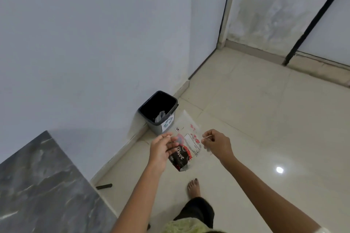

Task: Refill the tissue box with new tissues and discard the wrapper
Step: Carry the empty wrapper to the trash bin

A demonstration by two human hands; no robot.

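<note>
An empty clear plastic tissue wrapper (186,144) with red, black and white print hangs stretched between my two hands, above the floor. My left hand (162,147) pinches its left edge and my right hand (217,143) pinches its right edge. A small black-lined waste bin (158,111) stands on the floor against the wall, just beyond and left of my hands, with a crumpled scrap inside. The tissue box is not in view.
A dark grey marble tabletop (37,185) fills the lower left corner. A white wall runs along the left and a door frame (225,9) stands at the back. My bare foot (194,188) is on the beige tiled floor (265,128), and a small dark object (104,186) lies by the skirting.
</note>
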